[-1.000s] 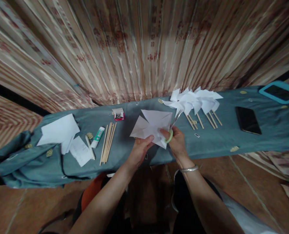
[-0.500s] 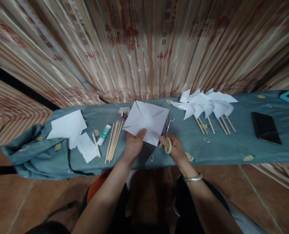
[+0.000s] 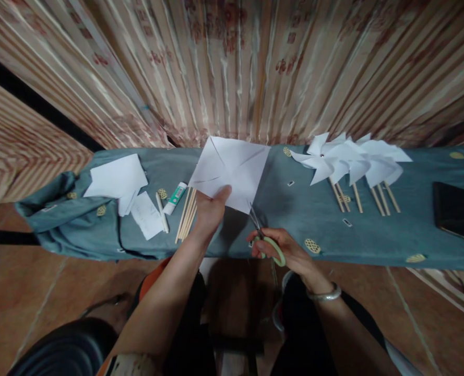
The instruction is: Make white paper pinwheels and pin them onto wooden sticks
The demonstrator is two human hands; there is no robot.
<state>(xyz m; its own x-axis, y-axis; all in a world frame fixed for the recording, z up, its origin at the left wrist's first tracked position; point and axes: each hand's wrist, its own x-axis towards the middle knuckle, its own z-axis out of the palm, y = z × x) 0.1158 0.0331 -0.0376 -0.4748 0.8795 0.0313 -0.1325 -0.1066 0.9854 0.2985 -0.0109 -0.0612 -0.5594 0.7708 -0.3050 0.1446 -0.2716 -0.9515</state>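
Note:
My left hand (image 3: 212, 209) grips a square sheet of white paper (image 3: 239, 162) by its near edge, thumb on top. Slits or creases run along the sheet's diagonals from the corners toward the middle. In my right hand (image 3: 278, 248) is a pair of scissors (image 3: 273, 249) with pale green handles. Their blades point up and away from me, with the tips at the paper's near right corner. Whether the blades are around the paper there, I cannot tell. Beneath the sheet, several wooden sticks (image 3: 185, 222) lie partly hidden.
Several white paper pinwheels (image 3: 333, 159) on sticks lie on the right of the cloth-covered table (image 3: 278, 209), with a black phone (image 3: 455, 210) farther right. To the left are a glue stick (image 3: 175, 198), a white pen (image 3: 162, 211), a paper scrap (image 3: 147, 216) and paper sheets (image 3: 118, 177).
The scissors have swung from upright to pointing up-left at the paper's near corner. The sheet has turned slightly and now hides the small red box. The whole view has shifted.

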